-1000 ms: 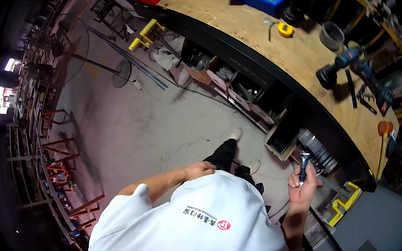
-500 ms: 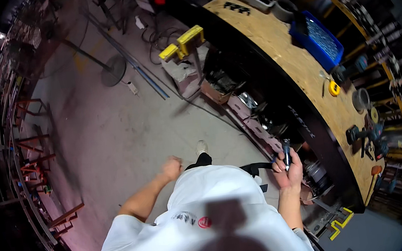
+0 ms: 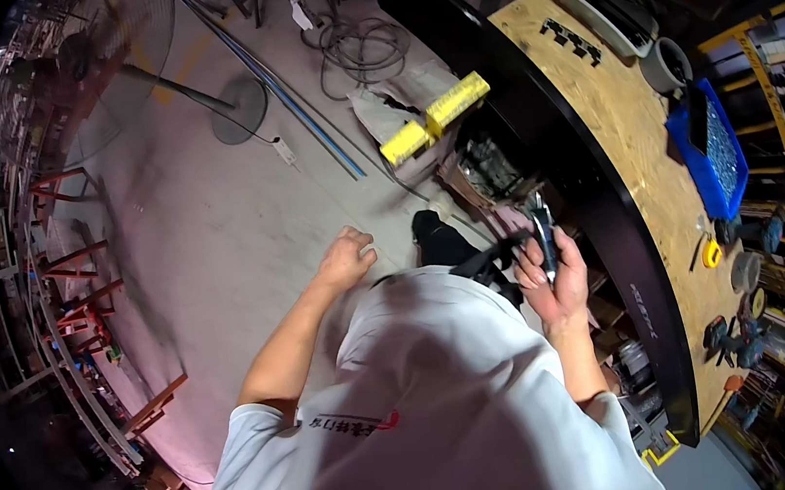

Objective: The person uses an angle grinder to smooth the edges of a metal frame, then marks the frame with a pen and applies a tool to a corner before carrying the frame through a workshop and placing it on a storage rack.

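Note:
My right hand (image 3: pixel 555 279) is closed around a slim black hand tool (image 3: pixel 546 238) with a silvery tip and a pale lower end; its exact kind I cannot make out. It is held upright in front of my right hip, left of a long black panel (image 3: pixel 585 138) along the bench edge. A black strap (image 3: pixel 488 261) runs from my waist toward this hand. My left hand (image 3: pixel 347 256) hangs over the grey floor in front of my body, its fingers curled in, with nothing visible in them.
On the wooden workbench (image 3: pixel 578 80) at right lie a blue bin (image 3: pixel 717 156), grey tray (image 3: pixel 594 10), yellow tape measure (image 3: pixel 711 253) and power drill (image 3: pixel 737 340). Yellow-topped supports (image 3: pixel 436 120) jut out ahead. Floor holds a fan stand (image 3: pixel 239 109), long rods (image 3: pixel 298 110) and coiled cable (image 3: pixel 364 53).
My body has moved forward along the bench, and the yellow supports are nearer. My left hand has swung forward and to the right. The tool stays in my right hand.

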The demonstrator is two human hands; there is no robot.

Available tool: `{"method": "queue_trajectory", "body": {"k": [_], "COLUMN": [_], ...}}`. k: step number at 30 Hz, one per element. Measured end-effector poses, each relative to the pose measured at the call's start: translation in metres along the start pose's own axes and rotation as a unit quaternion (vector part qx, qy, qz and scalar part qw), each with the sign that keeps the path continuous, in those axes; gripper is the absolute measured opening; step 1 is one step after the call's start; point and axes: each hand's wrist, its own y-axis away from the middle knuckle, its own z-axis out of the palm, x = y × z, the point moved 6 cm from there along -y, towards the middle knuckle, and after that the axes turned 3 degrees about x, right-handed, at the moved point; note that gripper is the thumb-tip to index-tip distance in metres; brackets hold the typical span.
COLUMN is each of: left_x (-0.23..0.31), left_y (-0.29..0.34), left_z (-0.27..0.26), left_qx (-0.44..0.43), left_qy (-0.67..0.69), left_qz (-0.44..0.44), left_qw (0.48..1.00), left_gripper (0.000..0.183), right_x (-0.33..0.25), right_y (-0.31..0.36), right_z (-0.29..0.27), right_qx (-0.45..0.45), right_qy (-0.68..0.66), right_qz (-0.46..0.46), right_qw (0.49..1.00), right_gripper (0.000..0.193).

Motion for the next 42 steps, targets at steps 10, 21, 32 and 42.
{"method": "queue_trajectory", "body": {"k": [10, 21, 32, 42], "left_x": [0.096, 0.196, 0.181, 0.156], "left_y": [-0.217, -0.548, -0.547, -0.525], "left_z": [-0.241, -0.255, -0.254, -0.261], "left_qx": [0.082, -0.18, -0.243, -0.192], "left_qy": [-0.118, -0.371, -0.238, -0.211], "left_qz": [0.242, 0.47, 0.416, 0.46], "left_qw": [0.96, 0.78, 0.844, 0.841], "left_gripper": [0.051, 0.07, 0.044, 0.034], "right_x": [-0.02, 0.06, 0.099, 0.059], "right_y": [-0.147, -0.16, -0.243, -0.299], "right_z": [0.131, 0.152, 0.235, 0.208], "right_qx": [-0.075, 0.195, 0.325, 0.405], "right_qy": [0.012, -0.127, -0.085, 0.073], "right_qz": [-0.068, -0.283, -0.36, -0.333], "right_qw": [0.995, 0.931, 0.87, 0.849], "right_gripper": [0.04, 0.035, 0.048, 0.022]}}
